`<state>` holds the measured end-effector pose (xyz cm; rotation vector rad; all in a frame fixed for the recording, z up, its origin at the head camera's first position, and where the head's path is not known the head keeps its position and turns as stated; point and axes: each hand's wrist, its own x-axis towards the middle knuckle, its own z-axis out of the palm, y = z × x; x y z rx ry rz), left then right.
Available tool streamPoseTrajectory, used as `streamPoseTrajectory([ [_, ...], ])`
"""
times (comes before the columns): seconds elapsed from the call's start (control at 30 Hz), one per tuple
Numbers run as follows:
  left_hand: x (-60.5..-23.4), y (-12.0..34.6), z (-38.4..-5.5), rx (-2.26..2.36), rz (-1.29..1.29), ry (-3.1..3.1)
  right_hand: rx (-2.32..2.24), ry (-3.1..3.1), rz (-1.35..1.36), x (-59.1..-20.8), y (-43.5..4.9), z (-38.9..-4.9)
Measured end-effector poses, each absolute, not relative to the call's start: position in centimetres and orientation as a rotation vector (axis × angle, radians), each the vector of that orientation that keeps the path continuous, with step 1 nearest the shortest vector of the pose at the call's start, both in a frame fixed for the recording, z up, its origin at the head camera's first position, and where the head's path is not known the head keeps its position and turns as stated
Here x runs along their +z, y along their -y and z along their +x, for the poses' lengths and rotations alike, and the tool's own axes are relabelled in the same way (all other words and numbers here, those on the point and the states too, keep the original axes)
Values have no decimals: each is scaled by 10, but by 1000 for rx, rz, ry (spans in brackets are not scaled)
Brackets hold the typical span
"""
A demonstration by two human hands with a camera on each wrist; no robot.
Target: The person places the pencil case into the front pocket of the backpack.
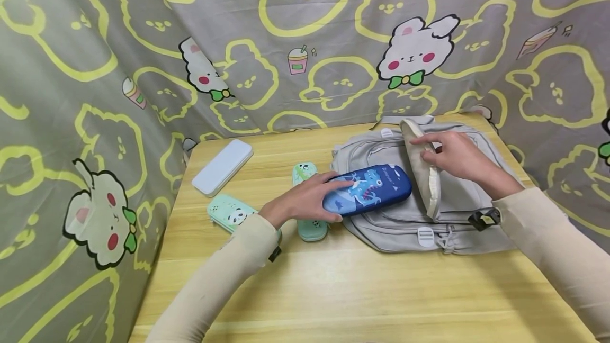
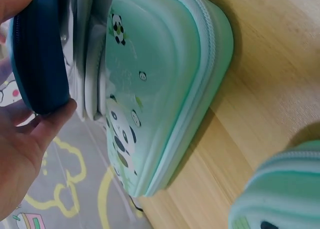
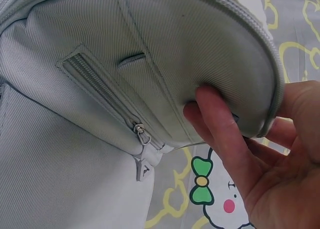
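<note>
case [image 1: 378, 190] between both hands [image 1: 307, 198] [image 1: 459, 156], gripped by the left

Backpack [image 1: 459, 200] matt, ribbed cloth; dinosaur case [image 1: 367, 189] smooth; zip pull [image 3: 144, 137] metal.

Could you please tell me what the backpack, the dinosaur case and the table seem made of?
Backpack: matte woven fabric, probably synthetic; fine ribbed texture and soft folds show.
Dinosaur case: perhaps moulded plastic or coated foam, smooth-looking; its rounded shape holds.
Table: wood or wood-look laminate, low sheen; grain and soft reflections show.
</note>
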<state>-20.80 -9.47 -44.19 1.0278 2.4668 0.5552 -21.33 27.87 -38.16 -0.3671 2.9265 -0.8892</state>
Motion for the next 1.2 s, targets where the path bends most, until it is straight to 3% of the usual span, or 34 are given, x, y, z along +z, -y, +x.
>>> streamPoseTrajectory([
  [1.2,-454,48,-214,436,1124,-2396,-956,-2865,-284,-381,-284,-211],
])
